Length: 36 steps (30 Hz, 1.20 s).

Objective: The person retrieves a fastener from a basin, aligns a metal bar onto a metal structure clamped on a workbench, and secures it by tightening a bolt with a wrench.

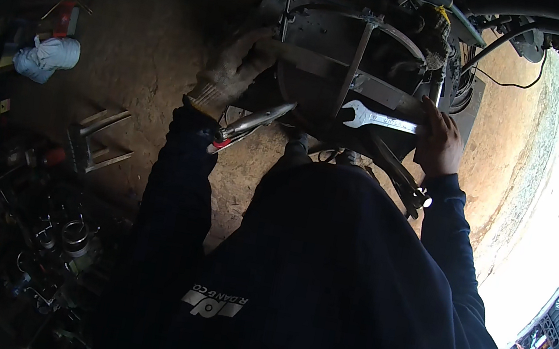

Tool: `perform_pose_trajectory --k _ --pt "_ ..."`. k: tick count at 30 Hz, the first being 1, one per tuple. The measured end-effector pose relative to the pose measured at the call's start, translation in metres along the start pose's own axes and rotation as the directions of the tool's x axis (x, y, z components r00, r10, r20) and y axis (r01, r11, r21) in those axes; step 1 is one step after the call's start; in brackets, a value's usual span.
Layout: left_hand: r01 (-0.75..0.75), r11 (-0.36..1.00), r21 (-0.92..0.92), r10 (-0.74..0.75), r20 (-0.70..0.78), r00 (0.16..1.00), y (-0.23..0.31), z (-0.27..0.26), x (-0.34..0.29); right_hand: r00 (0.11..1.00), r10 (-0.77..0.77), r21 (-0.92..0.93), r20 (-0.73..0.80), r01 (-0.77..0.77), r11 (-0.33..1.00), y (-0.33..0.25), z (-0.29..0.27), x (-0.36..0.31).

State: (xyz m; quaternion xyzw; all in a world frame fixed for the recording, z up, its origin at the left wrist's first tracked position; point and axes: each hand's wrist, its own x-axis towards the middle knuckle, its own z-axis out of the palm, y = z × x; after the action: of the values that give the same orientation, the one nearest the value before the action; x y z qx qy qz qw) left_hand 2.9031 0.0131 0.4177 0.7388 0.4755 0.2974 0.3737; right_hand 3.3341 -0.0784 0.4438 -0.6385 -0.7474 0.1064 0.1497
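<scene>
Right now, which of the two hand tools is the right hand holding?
The silver open-ended wrench, held by the right hand. The red-handled pliers are at the gloved left hand.

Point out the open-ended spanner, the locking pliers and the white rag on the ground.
Open-ended spanner (379, 119): head view, middle of its bright shank.
Locking pliers (256, 123): head view, on the metal jaws' body above the red handle.
White rag (48, 57): head view, centre of the bundled cloth.

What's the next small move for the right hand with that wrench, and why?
Probably swing the open-end wrench jaw onto a fastener on the metal frame. The right hand grips its handle end, and the jaw seems to lie free over the frame, while the left hand braces the edge.
</scene>
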Motion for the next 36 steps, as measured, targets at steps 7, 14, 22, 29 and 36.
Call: perform_pose_trajectory --k 7,14,22,29,36 --pt "-0.07 0.989 0.128 0.078 -0.058 0.995 0.0 0.003 -0.005 0.997 0.025 0.01 -0.071 -0.024 1.0 -0.002 0.001 0.002" --pt "-0.031 0.999 -0.007 0.03 -0.098 0.995 -0.001 0.004 0.006 0.997 0.062 0.074 -0.042 -0.058 0.996 -0.003 0.004 -0.018" --pt "0.08 0.982 -0.173 -0.076 0.035 0.997 0.005 -0.003 0.007 0.995 0.1 0.014 0.012 -0.1 0.995 -0.005 -0.008 -0.002" --pt "0.183 0.963 -0.197 -0.173 0.066 0.983 0.011 -0.001 0.005 1.0 0.022 0.081 0.01 -0.022 0.996 0.007 -0.007 0.001" --pt "0.145 0.973 -0.179 -0.151 -0.016 0.988 0.018 0.005 -0.003 0.998 -0.054 0.093 -0.027 0.056 0.994 0.03 -0.014 0.0"
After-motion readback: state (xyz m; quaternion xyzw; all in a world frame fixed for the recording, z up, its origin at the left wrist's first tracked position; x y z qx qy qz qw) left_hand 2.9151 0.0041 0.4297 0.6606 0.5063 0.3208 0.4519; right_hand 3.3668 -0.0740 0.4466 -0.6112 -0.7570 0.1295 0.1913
